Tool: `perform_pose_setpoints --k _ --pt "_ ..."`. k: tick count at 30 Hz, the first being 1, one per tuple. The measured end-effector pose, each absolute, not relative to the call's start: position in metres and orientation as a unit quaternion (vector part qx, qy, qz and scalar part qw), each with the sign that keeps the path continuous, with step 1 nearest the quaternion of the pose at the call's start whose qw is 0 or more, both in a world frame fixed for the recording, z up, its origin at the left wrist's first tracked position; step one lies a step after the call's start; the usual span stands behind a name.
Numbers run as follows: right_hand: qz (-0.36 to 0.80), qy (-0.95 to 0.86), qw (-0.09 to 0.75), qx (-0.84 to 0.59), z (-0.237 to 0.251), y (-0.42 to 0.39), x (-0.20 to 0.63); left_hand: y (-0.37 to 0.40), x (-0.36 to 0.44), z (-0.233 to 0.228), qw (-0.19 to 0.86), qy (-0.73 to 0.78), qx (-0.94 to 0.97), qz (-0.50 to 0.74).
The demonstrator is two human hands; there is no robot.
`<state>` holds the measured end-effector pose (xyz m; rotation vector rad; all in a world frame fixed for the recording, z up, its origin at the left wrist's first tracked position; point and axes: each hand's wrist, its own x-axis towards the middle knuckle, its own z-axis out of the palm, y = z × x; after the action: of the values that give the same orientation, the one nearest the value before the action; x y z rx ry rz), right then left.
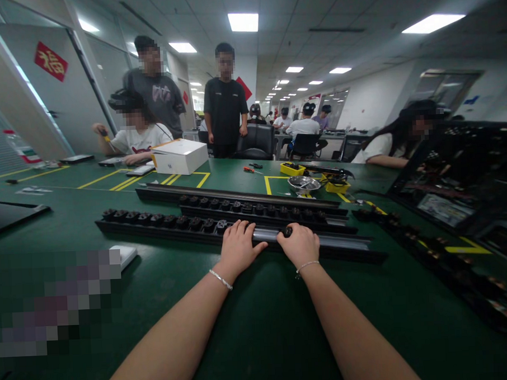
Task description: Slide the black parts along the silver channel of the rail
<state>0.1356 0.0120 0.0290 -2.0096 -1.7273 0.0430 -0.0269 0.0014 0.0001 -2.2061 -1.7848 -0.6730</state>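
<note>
A long black rail (163, 228) lies across the green table, filled along its left part with several black socket modules (154, 219). My left hand (238, 248) rests on the rail, fingers curled over its near edge beside the last module. My right hand (300, 244) grips a small black socket piece (287, 231) on the bare grey channel (344, 242) of the same rail. A second rail (262, 207) with modules and a third, bare one (220, 192) lie just behind.
A white box (180, 155), yellow parts bins (293, 168), a metal bowl (303, 183) and a red screwdriver (249, 169) sit farther back. A dark equipment tray (458, 175) and another rail (441, 254) are to the right. Several people sit or stand beyond the table.
</note>
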Motion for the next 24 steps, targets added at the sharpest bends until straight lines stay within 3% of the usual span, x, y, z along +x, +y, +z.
perform_pose_setpoints --k 24 --pt "0.009 -0.640 0.237 -0.730 0.0300 0.0115 0.1444 -0.0001 -0.0264 0.0033 0.102 -0.613 -0.751 -0.223"
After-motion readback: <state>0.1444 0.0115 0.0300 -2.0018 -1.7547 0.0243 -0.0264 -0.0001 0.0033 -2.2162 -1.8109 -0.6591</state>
